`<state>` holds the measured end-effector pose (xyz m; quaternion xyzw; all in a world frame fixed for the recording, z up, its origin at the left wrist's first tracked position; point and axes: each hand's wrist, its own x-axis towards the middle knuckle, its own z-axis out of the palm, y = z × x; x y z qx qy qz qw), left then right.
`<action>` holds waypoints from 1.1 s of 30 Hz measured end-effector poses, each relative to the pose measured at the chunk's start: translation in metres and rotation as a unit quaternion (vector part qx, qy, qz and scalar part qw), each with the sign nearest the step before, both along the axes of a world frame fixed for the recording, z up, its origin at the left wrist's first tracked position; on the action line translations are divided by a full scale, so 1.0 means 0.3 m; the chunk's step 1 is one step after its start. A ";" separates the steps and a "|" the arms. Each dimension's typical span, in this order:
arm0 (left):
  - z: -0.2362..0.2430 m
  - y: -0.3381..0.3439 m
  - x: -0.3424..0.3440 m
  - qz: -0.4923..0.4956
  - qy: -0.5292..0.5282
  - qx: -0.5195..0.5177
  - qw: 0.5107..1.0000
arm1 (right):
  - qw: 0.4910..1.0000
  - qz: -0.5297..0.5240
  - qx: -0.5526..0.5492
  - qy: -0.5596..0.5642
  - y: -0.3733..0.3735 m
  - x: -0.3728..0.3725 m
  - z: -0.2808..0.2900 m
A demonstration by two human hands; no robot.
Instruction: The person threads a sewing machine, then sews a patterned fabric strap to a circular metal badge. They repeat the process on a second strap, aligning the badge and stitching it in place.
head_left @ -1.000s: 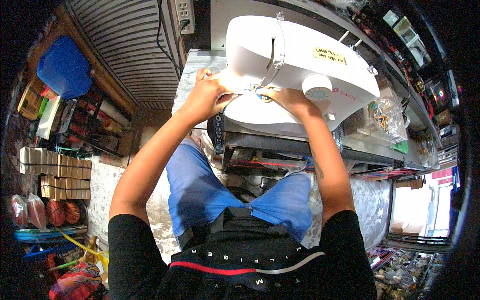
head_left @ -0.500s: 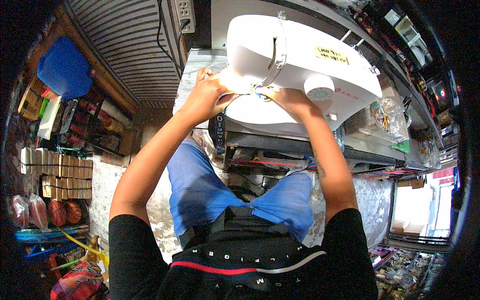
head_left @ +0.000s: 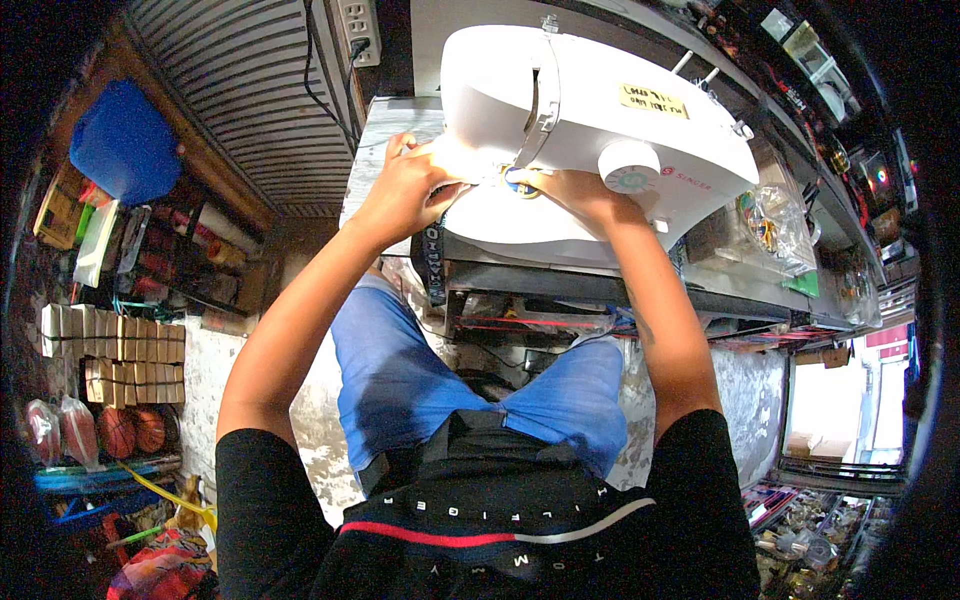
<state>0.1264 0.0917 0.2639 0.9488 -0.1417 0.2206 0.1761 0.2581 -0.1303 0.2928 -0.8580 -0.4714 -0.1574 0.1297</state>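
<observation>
A white sewing machine (head_left: 590, 100) stands on the table before me. My left hand (head_left: 408, 195) is at the left end of its bed, fingers bent in toward the needle area. Glare washes out its fingertips and whatever they pinch. From the right, my right hand (head_left: 588, 198) reaches under the machine's arm. Its thumb and finger close on a small round blue-and-yellow piece (head_left: 518, 183) beside the needle area. Below my left hand, a dark strap with pale lettering (head_left: 432, 262) hangs over the table's front edge.
Right of the machine lies a clear plastic bag (head_left: 775, 232) with small items on the table. A power strip (head_left: 359, 35) with a plugged-in cord is at the back left. Boxes tied in bundles (head_left: 112, 333) and a blue container (head_left: 125, 140) stand at far left.
The machine and table sit slightly further left in view as the camera shifts. Both hands keep nearly the same places at the needle area, and the blue-and-yellow piece stays pinched.
</observation>
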 end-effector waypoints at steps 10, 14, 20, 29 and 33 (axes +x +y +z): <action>0.001 -0.001 0.000 0.005 -0.003 0.019 1.000 | 1.000 -0.008 0.009 -0.017 -0.008 0.002 -0.010; -0.005 0.000 -0.001 0.002 -0.029 0.011 1.000 | 0.992 -0.072 0.048 0.090 -0.021 0.003 -0.092; -0.012 -0.008 0.000 -0.019 -0.075 -0.005 0.997 | 0.960 -0.032 0.145 0.236 -0.026 -0.046 -0.169; 0.008 -0.007 -0.008 0.003 0.004 0.023 1.000 | 0.931 0.064 0.158 0.322 -0.029 -0.059 -0.115; 0.000 -0.008 -0.009 0.010 -0.007 0.028 1.000 | 0.944 0.066 0.150 0.287 -0.047 -0.040 -0.146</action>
